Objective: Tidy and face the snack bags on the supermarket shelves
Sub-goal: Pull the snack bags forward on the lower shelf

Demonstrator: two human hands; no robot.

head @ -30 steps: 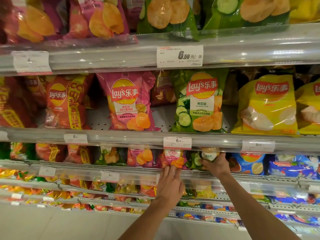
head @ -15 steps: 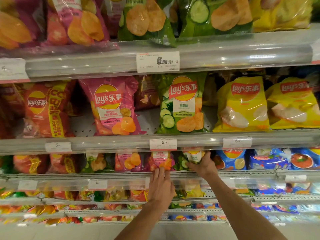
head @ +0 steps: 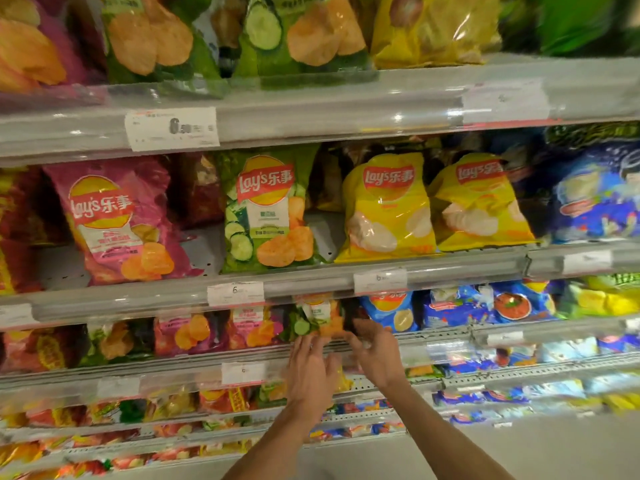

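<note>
— Where are the fingers just now?

— Both hands are up at the third shelf point(head: 363, 342) from the top. The left hand point(head: 311, 370) has its fingers point(head: 303, 344) spread and fairly straight, the tips at the lower edge of a small green cucumber bag point(head: 317, 318). The right hand point(head: 375, 355) sits just beside it, its fingers point(head: 363, 329) loosely curled at the same bag's lower right corner. The picture is blurred there, so I cannot tell whether they pinch the bag or only touch it.

— And the bag itself?

— It stands right at the shelf's front lip, directly above the fingertips, with a dark gap just to the right of it.

— What is next to the fingers?

— Left of the left hand, two small pink bags point(head: 194, 332) stand side by side in that row. Right of the right hand comes a small blue bag point(head: 391, 311), then more blue packs point(head: 485, 304) further along.

— Higher up?

— Above the fingers runs the shelf rail with a price tag point(head: 235, 294) on it. Over that rail stands a large green cucumber bag point(head: 268, 211), upright and facing out. To its left is a large pink bag point(head: 117, 220), leaning a little. To its right are two yellow bags point(head: 388, 206), the further one tilted against the nearer.

— And below the hands?

— Lower shelves of small packets point(head: 173, 407), too blurred to make out.
</note>
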